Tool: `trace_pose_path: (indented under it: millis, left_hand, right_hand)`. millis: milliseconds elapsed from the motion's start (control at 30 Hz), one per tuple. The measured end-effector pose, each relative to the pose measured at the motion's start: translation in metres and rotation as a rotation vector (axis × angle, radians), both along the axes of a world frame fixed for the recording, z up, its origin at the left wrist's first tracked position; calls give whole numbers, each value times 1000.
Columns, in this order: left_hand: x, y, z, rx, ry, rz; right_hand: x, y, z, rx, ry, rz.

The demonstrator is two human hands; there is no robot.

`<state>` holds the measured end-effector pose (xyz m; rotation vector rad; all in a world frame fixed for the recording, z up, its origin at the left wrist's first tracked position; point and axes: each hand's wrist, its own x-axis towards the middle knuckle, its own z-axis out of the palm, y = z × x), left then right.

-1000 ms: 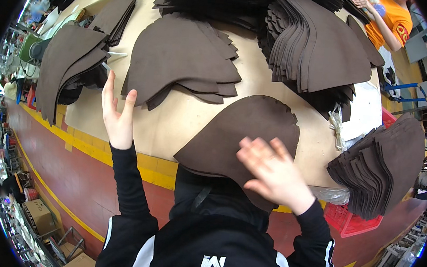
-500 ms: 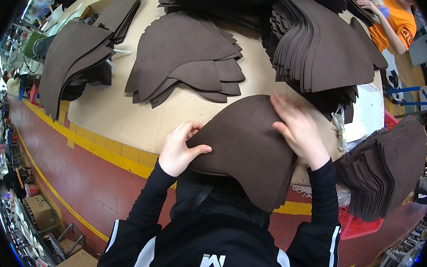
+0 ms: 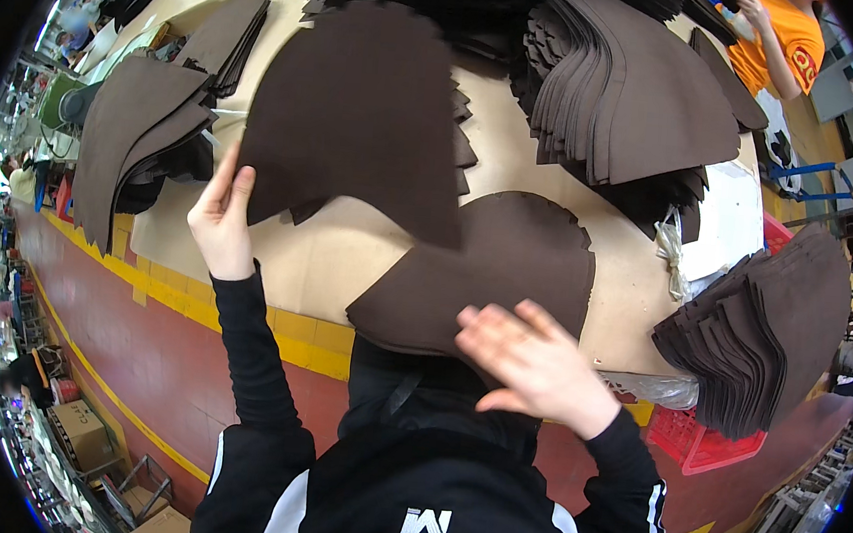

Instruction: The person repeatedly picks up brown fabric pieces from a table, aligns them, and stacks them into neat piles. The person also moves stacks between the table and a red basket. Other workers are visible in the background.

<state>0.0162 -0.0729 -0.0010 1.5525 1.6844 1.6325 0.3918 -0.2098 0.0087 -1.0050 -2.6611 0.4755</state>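
Note:
My left hand [image 3: 223,208] pinches the left edge of a dark brown cut panel [image 3: 358,121], soft and flat like leather or foam sheet. The panel is raised over a fanned pile of like panels [image 3: 464,149], most of which it hides. In front of me a stack of brown panels [image 3: 487,256] lies at the table's near edge, its upper rim notched. My right hand [image 3: 539,366] is open, fingers spread, at the near side of that stack; whether it touches the stack I cannot tell.
Tall panel piles [image 3: 650,104] stand at the far right, and another [image 3: 136,133] hangs over the table's left end. More panels [image 3: 757,333] rest on a red crate [image 3: 703,444] at right. A white string bundle [image 3: 670,251] lies nearby. A person in orange [image 3: 790,45] is beyond.
My left hand has carried a panel off the near stack, up and left over the fanned pile. My right hand has come down toward me from the stack's far edge.

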Motion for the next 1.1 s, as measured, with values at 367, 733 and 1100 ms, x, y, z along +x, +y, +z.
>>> trace_pose_path:
  millis: [367, 733, 1100]
  left_hand:
    - [92, -88, -18, -497, 406, -509]
    - [84, -67, -26, -148, 338, -254]
    - [14, -3, 21, 210, 740, 220]
  right_hand:
    - [24, 65, -26, -3, -65, -299]
    - [45, 44, -7, 128, 39, -392]
    - [-13, -1, -24, -124, -7, -15]
